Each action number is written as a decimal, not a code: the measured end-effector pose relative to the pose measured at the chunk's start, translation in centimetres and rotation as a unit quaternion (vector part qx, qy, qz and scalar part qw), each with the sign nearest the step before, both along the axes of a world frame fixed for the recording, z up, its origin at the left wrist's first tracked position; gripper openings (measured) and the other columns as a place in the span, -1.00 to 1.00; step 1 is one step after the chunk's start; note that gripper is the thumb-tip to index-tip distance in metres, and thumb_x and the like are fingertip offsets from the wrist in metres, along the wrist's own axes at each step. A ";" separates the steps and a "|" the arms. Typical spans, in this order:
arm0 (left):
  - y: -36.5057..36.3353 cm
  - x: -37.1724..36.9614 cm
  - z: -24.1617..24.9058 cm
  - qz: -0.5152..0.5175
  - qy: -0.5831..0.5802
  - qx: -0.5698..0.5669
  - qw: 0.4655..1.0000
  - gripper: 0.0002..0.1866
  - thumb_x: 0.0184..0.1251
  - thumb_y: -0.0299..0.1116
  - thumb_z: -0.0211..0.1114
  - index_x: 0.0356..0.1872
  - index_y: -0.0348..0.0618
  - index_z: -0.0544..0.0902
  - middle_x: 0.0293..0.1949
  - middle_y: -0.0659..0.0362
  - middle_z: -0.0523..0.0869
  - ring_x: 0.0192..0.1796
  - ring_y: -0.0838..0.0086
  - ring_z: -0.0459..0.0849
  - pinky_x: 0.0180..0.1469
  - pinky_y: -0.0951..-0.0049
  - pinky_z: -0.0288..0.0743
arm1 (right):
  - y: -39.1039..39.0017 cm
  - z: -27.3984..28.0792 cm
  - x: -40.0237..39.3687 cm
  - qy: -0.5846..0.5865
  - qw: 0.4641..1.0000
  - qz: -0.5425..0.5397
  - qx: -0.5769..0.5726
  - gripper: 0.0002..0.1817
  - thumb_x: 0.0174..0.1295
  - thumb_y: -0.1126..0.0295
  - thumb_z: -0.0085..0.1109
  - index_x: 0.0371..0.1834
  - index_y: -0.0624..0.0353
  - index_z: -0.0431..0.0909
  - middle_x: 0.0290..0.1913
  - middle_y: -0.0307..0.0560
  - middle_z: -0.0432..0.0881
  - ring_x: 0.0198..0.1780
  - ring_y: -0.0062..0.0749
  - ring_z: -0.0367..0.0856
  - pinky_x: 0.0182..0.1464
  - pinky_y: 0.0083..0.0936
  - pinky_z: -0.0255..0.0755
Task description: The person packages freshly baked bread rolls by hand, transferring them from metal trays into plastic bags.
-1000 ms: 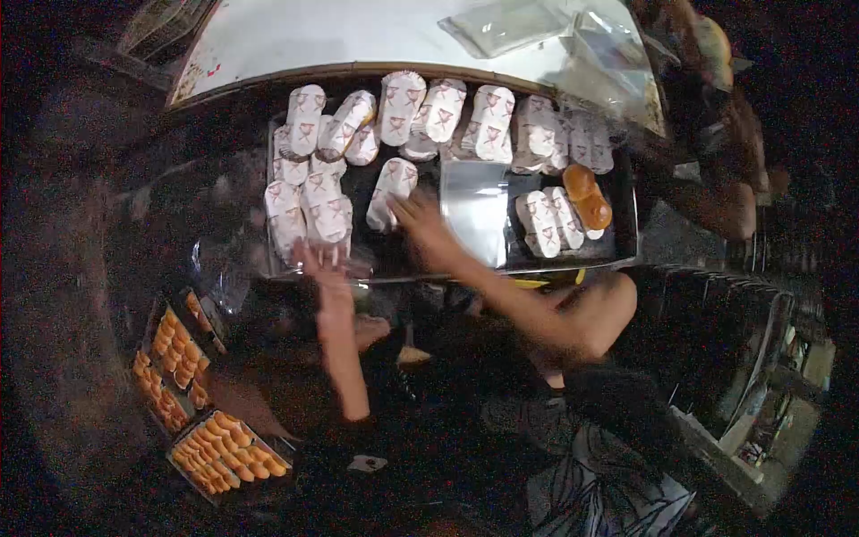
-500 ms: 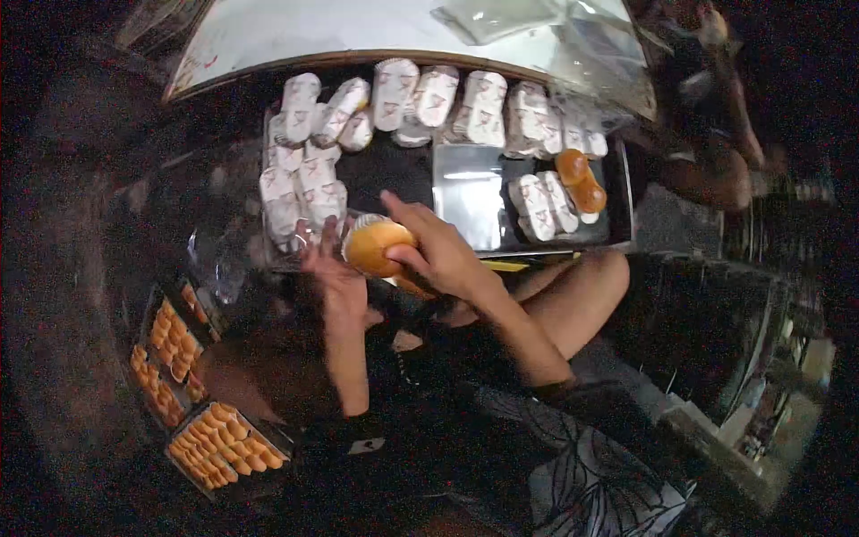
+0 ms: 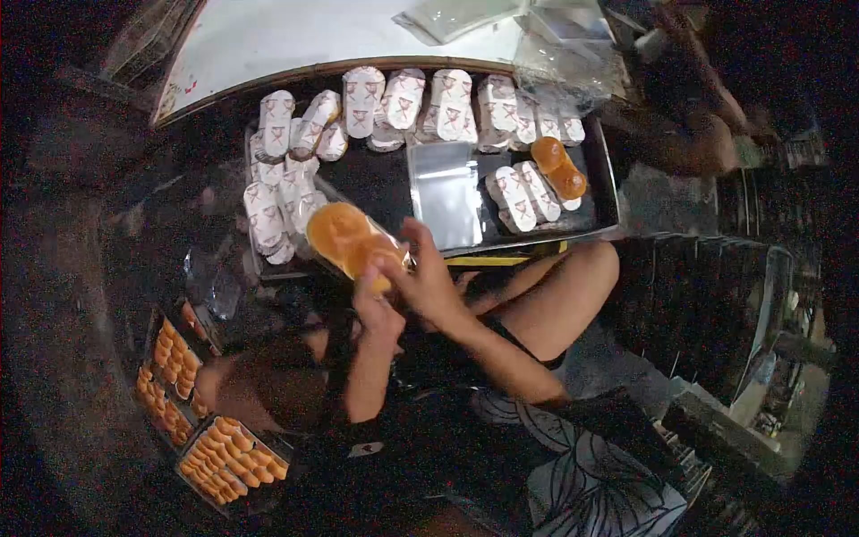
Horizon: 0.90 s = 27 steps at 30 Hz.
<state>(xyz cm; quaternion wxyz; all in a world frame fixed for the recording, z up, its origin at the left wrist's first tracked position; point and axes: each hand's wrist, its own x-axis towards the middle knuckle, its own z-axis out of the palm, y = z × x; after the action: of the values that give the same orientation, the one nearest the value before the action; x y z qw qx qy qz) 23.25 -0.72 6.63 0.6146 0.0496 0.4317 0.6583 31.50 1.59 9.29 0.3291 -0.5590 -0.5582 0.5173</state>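
A two-lobed golden bun [image 3: 338, 234] is in front of me, with clear plastic around it. My left hand [image 3: 379, 311] closes on its near end from below. My right hand [image 3: 425, 279] grips the same near end from the right, fingers and thumb bent around the plastic. Just beyond, a black tray [image 3: 371, 183] holds several wrapped buns [image 3: 365, 100] lying with their white, red-printed paper bases up. On the tray's right side, a bare two-lobed bun [image 3: 559, 168] rests beside more paper-based buns [image 3: 517, 199].
A white tabletop [image 3: 295, 40] with clear plastic bags [image 3: 456, 18] lies behind the tray. A stack of clear plastic sheets [image 3: 445, 201] sits inside it. Shiny plastic [image 3: 215, 286] is at left, near trays of buns [image 3: 234, 461]. Another person's arm [image 3: 698, 72] shows at upper right.
The bun has gone into the clear plastic and is turned, its far end pointing up and left. My left hand has moved right and closed on the near end, beside my right hand. The view has shifted slightly.
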 end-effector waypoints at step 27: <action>2.9 -0.7 -4.2 -0.386 0.543 0.113 0.737 -0.89 -0.04 -0.45 0.23 -0.45 -0.25 0.61 -0.54 0.05 0.52 -0.44 0.30 0.55 -0.42 0.41 0.40 | -3.1 -6.7 5.3 -0.164 0.984 -0.027 0.059 -0.85 0.15 0.36 -0.05 -0.29 0.19 0.36 -0.55 -0.06 0.49 -0.50 -0.42 0.50 -0.33 -0.45 0.35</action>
<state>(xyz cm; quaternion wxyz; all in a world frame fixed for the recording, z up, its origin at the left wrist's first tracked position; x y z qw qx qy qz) 22.57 2.15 2.47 0.4668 0.6302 0.5588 0.2695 36.82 -1.49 2.55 0.2793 -0.6310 -0.6186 0.3757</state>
